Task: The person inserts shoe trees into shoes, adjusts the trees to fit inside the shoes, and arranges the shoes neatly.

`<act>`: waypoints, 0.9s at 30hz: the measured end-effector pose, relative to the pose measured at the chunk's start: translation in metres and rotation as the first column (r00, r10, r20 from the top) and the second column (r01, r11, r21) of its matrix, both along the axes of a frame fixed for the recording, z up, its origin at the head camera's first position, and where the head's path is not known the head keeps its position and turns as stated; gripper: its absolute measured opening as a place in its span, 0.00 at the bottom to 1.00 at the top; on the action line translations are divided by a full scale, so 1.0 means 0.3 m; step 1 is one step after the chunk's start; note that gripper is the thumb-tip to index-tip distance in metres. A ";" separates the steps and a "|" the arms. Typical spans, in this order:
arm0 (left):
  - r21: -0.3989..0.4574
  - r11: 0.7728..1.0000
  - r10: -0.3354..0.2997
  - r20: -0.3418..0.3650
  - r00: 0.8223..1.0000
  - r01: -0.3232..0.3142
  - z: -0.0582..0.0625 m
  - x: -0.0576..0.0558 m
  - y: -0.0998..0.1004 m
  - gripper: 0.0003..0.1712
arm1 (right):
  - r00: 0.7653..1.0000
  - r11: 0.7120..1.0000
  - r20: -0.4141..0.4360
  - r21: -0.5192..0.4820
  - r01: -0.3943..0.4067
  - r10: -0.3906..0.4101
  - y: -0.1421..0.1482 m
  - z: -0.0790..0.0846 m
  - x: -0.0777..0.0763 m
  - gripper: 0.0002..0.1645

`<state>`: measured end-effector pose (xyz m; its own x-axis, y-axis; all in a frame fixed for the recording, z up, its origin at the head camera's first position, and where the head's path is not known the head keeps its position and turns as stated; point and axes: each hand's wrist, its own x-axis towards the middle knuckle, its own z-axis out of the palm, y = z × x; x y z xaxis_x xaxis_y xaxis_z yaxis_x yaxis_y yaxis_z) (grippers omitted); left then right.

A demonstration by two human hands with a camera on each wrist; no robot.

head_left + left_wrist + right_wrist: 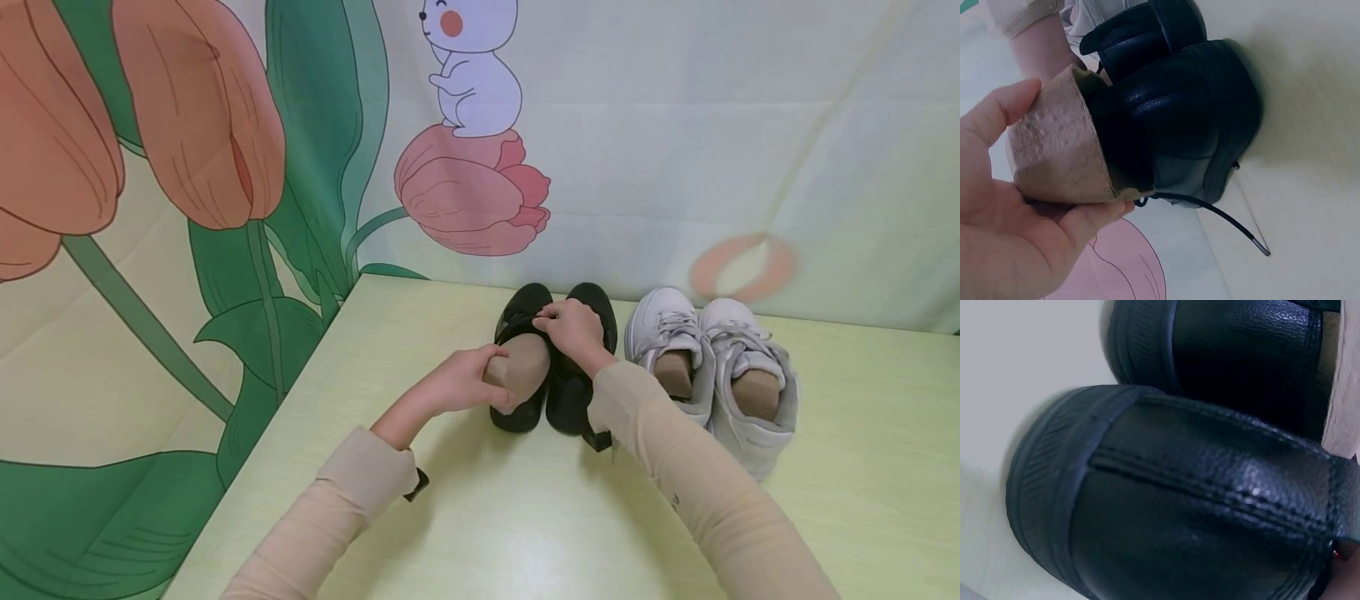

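A brown molded paper shoe insert (pixel 528 364) is pinched between the thumb and fingers of my left hand (pixel 455 383), its lower part at the opening of the left black shoe (pixel 525 297). In the left wrist view the insert (pixel 1063 147) stands partly out of the dark leather shoe (pixel 1185 119), whose lace (pixel 1222 214) hangs loose. My right hand (pixel 573 329) reaches over the right black shoe (pixel 596 296) and pinches the left shoe's tongue area; what exactly lies between the fingertips is too small to tell. The right wrist view shows mainly both black heels (pixel 1197 519).
Right of the black pair stands a pair of white lace-up shoes (pixel 667 312), each with a brown insert (pixel 756 394) inside. All stand on a pale yellow-green table (pixel 510 517). Behind it hangs a printed cloth (pixel 637 167) with tulips and a white animal.
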<state>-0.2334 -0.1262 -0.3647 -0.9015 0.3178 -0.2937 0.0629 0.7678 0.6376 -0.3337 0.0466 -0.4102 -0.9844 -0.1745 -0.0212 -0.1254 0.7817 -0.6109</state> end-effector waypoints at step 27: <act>0.132 0.966 0.236 -0.098 0.967 -0.223 -0.078 0.007 0.059 0.45 | 0.999 1.000 -0.039 0.002 -0.020 0.020 0.007 -0.006 0.002 0.13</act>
